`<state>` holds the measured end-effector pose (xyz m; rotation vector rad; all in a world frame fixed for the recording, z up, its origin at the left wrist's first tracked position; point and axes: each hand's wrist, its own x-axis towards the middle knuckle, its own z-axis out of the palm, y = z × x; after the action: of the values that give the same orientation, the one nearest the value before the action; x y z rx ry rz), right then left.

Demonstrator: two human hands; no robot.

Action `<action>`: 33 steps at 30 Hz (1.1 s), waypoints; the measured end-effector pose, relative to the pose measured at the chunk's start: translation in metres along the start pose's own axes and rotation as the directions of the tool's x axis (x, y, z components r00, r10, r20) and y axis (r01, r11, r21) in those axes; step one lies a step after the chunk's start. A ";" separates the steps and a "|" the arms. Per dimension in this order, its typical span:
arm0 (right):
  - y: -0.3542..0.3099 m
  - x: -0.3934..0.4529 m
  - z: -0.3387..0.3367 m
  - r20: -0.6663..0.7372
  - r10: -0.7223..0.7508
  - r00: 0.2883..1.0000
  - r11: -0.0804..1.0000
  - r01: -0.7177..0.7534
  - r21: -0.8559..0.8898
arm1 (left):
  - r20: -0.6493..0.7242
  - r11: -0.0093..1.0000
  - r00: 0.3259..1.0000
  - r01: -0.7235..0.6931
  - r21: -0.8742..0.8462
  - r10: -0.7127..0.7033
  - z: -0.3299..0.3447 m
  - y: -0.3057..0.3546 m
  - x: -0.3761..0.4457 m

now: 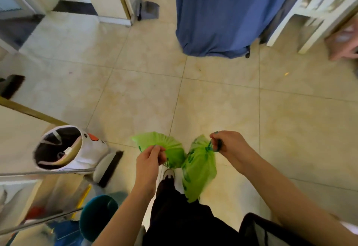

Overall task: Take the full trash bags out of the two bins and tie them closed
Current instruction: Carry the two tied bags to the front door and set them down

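We looked down from head height at our own two arms over a pale tiled floor (222, 106). Our right hand (226, 145) was curled around the dark drawstring (210, 146) of a green trash bag (199, 170), its fingers hooked through the loop. The bag hung below and just left of those fingers, its long axis running downward toward our feet, gathered neck uppermost at the knot.

Our left hand (149, 158) pinched the bunched rim of a second green bag (164, 145) between thumb and curled fingers (157, 150). That bag's pleated plastic fanned out on the far side of the fingers, spreading up and to the right; its lower part dropped between the hand and the first bag. The two bags touched in the middle.

To the left stood a white bin with a cartoon face (71, 149), its dark mouth tilted toward us. A blue cloth (222, 13) hung at the far side.
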<state>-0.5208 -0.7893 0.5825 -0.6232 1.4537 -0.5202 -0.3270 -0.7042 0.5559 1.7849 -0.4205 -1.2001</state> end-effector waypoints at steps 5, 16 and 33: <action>-0.042 0.030 -0.039 -0.148 -0.056 0.987 0.990 0.074 0.120 | 0.210 0.987 0.972 -0.131 0.093 0.109 0.058 0.046 0.044; -0.092 0.065 -0.124 -0.576 -0.164 0.801 0.951 0.283 0.122 | 0.588 0.951 0.808 -0.209 0.229 0.035 0.200 0.132 0.125; -0.125 0.087 -0.358 -0.803 -0.123 0.584 0.967 0.251 0.034 | 0.722 0.960 0.689 -0.162 0.226 -0.054 0.495 0.158 0.114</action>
<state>-0.8664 -0.9668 0.5971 -0.4311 2.1856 -1.1780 -0.6684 -1.1115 0.5714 1.4185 -1.1446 -1.8656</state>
